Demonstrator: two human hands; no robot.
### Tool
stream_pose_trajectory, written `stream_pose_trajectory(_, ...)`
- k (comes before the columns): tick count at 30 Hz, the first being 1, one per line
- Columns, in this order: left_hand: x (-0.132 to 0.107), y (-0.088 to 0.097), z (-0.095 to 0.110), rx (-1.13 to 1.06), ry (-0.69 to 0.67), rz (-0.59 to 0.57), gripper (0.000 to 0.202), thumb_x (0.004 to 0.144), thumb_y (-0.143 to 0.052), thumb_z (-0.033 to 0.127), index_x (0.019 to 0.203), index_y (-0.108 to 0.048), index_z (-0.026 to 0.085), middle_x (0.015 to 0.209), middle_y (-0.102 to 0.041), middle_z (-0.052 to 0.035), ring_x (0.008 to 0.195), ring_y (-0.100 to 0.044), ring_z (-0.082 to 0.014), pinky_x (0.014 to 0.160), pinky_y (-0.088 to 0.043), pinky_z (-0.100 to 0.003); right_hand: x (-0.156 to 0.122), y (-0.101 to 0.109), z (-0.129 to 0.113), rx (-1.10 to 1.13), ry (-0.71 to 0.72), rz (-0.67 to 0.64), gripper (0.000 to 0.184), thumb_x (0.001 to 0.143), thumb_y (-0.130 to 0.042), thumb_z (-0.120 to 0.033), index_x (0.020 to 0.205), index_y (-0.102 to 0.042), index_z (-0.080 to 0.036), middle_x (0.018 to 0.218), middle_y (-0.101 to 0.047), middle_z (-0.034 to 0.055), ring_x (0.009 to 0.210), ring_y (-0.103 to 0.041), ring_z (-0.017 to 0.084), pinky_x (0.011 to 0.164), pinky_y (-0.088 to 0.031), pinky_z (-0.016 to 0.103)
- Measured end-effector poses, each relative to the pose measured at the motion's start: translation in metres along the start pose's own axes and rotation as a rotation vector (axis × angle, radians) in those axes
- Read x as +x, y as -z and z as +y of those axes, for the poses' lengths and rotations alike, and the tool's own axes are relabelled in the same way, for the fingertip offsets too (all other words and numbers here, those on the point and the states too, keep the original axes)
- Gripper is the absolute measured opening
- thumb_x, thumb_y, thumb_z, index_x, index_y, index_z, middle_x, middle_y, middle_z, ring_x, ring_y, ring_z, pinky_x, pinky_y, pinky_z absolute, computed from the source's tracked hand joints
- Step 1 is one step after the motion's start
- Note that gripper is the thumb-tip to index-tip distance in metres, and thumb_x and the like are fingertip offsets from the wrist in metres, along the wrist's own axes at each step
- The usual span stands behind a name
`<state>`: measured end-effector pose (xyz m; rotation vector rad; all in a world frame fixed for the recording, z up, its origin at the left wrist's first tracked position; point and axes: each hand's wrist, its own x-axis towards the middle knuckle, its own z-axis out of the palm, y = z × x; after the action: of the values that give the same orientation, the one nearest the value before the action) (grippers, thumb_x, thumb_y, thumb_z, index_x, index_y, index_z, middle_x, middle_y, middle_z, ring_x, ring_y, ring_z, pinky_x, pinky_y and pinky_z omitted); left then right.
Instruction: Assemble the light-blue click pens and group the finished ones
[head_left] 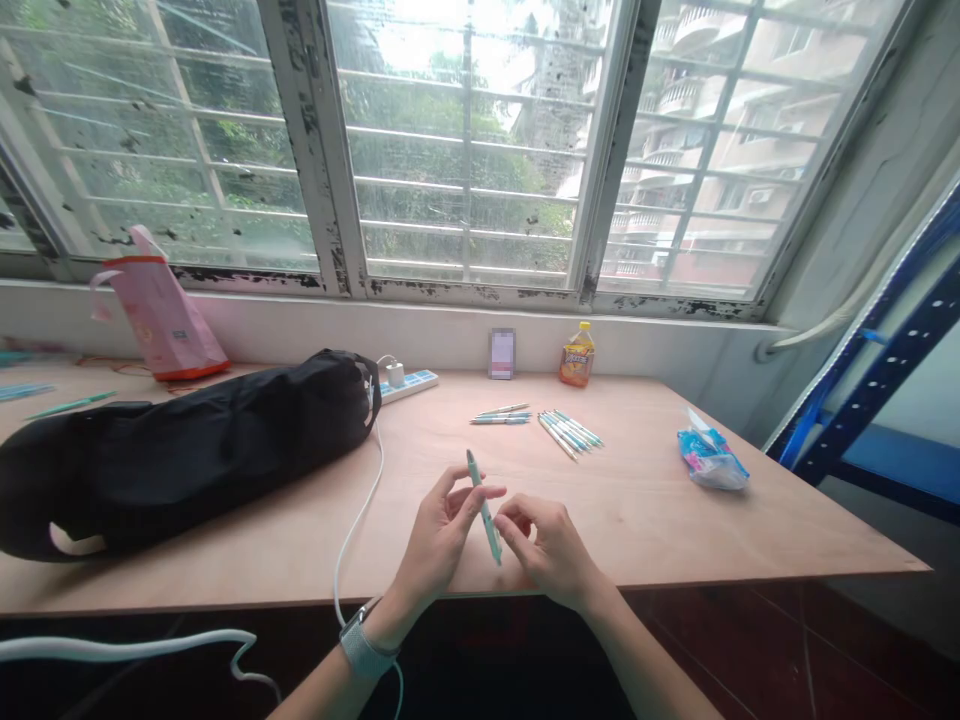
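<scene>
A pale green pen (484, 510) is pinched between the thumb and fingers of my left hand (448, 520), tilted with its dark tip pointing up and away. Close to the pen's lower part is my right hand (549, 540), its thumb and fingertips curled together. Whether those fingertips touch the pen or hold something small, I cannot tell. Both hands are just above the front edge of the wooden table (637, 520). Beyond them lie a small group of pens (501, 415) and, to its right, a neat row of several pens (570, 433).
A long black bag (202, 440) covers the left side, near a power strip (409, 385) with a white cable (360, 515). A phone-like device (502, 354) and an orange drink bottle (576, 358) stand at the back. Tissues (712, 458) lie right; a pink bag (165, 320) stands left.
</scene>
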<state>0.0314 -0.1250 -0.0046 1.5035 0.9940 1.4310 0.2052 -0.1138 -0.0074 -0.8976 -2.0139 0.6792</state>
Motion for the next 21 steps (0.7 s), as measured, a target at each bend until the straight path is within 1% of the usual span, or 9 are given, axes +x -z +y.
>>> stream_pose_trajectory(2, 0.003, 0.001, -0.005, -0.014, 0.034, -0.01, 0.041, 0.091, -0.063, 0.057, 0.105, -0.053, 0.02, 0.101, -0.078, -0.0114, 0.097, -0.074, -0.0273, 0.088, -0.056, -0.041, -0.002, 0.001, -0.005, -0.023, -0.044, -0.061, 0.015, 0.093, -0.061, -0.034, 0.09, -0.066, -0.02, 0.083, -0.072, 0.0022, 0.068, -0.062, 0.015, 0.063, -0.046, 0.025)
stream_pose_trajectory(5, 0.005, 0.003, -0.01, -0.043, 0.058, -0.005, 0.039, 0.093, -0.061, 0.057, 0.102, -0.052, 0.02, 0.102, -0.078, -0.0114, 0.093, -0.075, -0.0261, 0.087, -0.056, -0.04, -0.005, -0.003, -0.01, -0.098, -0.086, -0.08, 0.014, 0.093, -0.062, -0.032, 0.103, -0.065, -0.022, 0.096, -0.074, 0.0031, 0.074, -0.066, 0.016, 0.065, -0.046, 0.026)
stream_pose_trajectory(7, 0.005, 0.005, -0.013, -0.006, 0.057, -0.018, 0.038, 0.095, -0.057, 0.056, 0.107, -0.051, 0.02, 0.103, -0.077, -0.0117, 0.096, -0.074, -0.026, 0.087, -0.056, -0.04, -0.004, -0.004, -0.009, -0.188, -0.125, -0.086, 0.01, 0.095, -0.058, -0.028, 0.098, -0.065, -0.021, 0.094, -0.075, 0.0037, 0.075, -0.068, 0.017, 0.065, -0.045, 0.026)
stream_pose_trajectory(10, 0.004, 0.007, -0.018, 0.234, 0.071, -0.039, 0.038, 0.096, -0.054, 0.049, 0.12, -0.05, 0.019, 0.109, -0.074, -0.0121, 0.099, -0.072, -0.0251, 0.086, -0.056, -0.04, 0.007, 0.008, 0.0, -0.48, -0.273, -0.122, 0.013, 0.095, -0.059, -0.026, 0.088, -0.066, -0.018, 0.088, -0.076, 0.0084, 0.077, -0.07, 0.021, 0.064, -0.043, 0.027)
stream_pose_trajectory(13, 0.002, 0.01, -0.022, 0.554, 0.023, -0.041, 0.027, 0.095, -0.054, 0.041, 0.111, -0.058, 0.019, 0.106, -0.072, -0.0104, 0.094, -0.069, -0.025, 0.082, -0.054, -0.04, 0.03, 0.034, 0.017, -0.913, -0.46, -0.189, 0.026, 0.099, -0.049, -0.028, 0.092, -0.072, -0.016, 0.098, -0.076, 0.0159, 0.086, -0.072, 0.026, 0.066, -0.045, 0.03)
stream_pose_trajectory(15, 0.001, 0.009, -0.024, 0.696, -0.068, -0.056, 0.021, 0.094, -0.052, 0.036, 0.101, -0.062, 0.019, 0.101, -0.07, -0.0094, 0.095, -0.065, -0.0264, 0.082, -0.052, -0.041, 0.05, 0.051, 0.029, -0.997, -0.5, -0.202, 0.026, 0.096, -0.05, -0.022, 0.099, -0.074, -0.013, 0.103, -0.075, 0.0212, 0.094, -0.072, 0.03, 0.07, -0.047, 0.032)
stream_pose_trajectory(17, -0.001, 0.008, -0.026, 0.765, -0.143, -0.067, 0.018, 0.094, -0.052, 0.032, 0.099, -0.064, 0.019, 0.099, -0.069, -0.0089, 0.098, -0.063, -0.0275, 0.084, -0.051, -0.041, 0.07, 0.063, 0.04, -1.055, -0.53, -0.212, 0.025, 0.093, -0.053, -0.016, 0.102, -0.075, -0.013, 0.107, -0.075, 0.0224, 0.097, -0.072, 0.031, 0.073, -0.049, 0.034)
stream_pose_trajectory(19, -0.002, 0.006, -0.026, 0.792, -0.17, -0.071, 0.018, 0.094, -0.051, 0.03, 0.099, -0.065, 0.02, 0.1, -0.068, -0.0084, 0.098, -0.061, -0.0272, 0.084, -0.05, -0.041, 0.089, 0.067, 0.049, -1.094, -0.537, -0.219, 0.025, 0.093, -0.054, -0.014, 0.106, -0.075, -0.015, 0.109, -0.074, 0.0216, 0.1, -0.071, 0.031, 0.077, -0.051, 0.036)
stream_pose_trajectory(21, -0.002, 0.006, -0.026, 0.803, -0.17, -0.079, 0.018, 0.095, -0.05, 0.029, 0.098, -0.065, 0.02, 0.1, -0.068, -0.0079, 0.097, -0.061, -0.0266, 0.083, -0.05, -0.041, 0.106, 0.063, 0.055, -1.111, -0.519, -0.22, 0.023, 0.094, -0.057, -0.018, 0.108, -0.074, -0.014, 0.109, -0.074, 0.0217, 0.103, -0.07, 0.031, 0.082, -0.052, 0.038)
